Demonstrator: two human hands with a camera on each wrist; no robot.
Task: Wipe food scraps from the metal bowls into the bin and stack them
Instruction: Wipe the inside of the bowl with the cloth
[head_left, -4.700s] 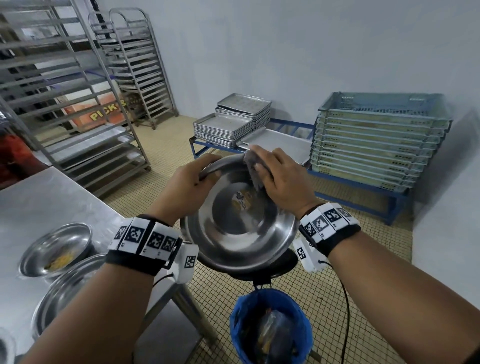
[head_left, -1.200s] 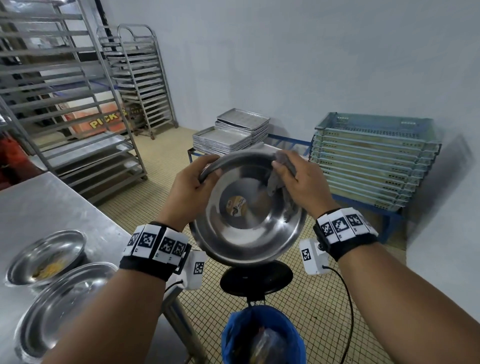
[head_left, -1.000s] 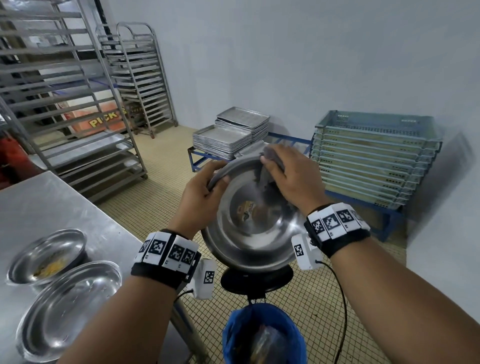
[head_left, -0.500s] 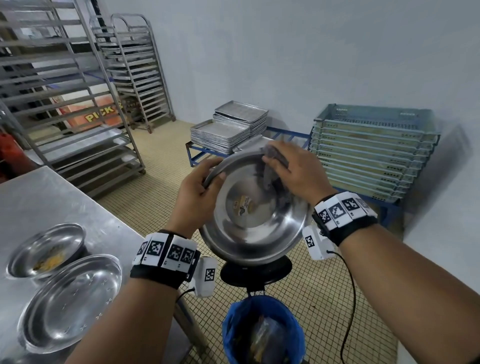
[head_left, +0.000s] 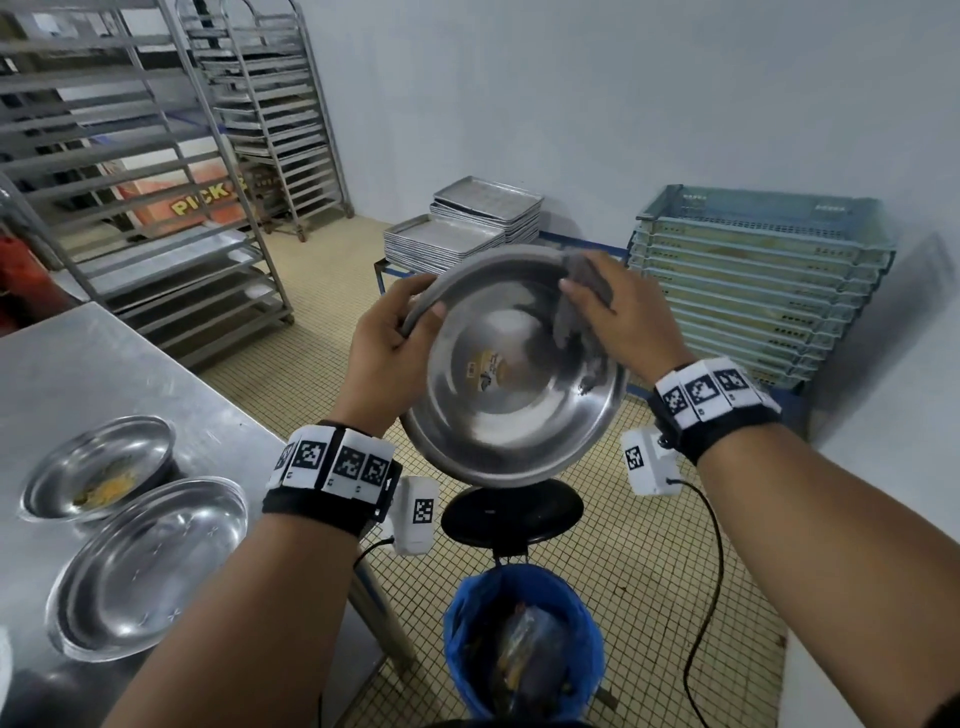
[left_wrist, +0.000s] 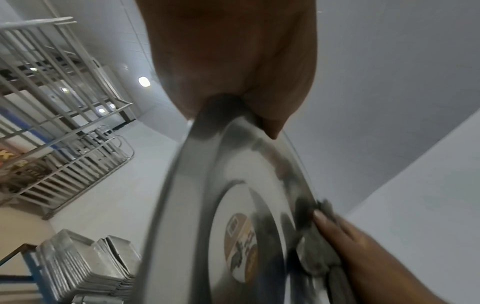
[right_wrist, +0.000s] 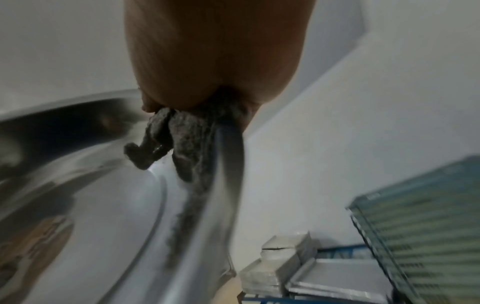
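Right hand (head_left: 618, 312) and cloth (head_left: 582, 301) lower along gripped bowl (head_left: 509, 395) rim.

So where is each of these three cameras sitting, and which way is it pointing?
Head: worn on the head, facing forward and down; shows both forearms, the left hand gripping the metal bowl and the right hand pressing a grey cloth into it, above the blue bin.
Left wrist: looks along the left palm at the bowl's rim.
Right wrist: looks along the right palm at the cloth.
Shared: all three show the bowl and cloth.
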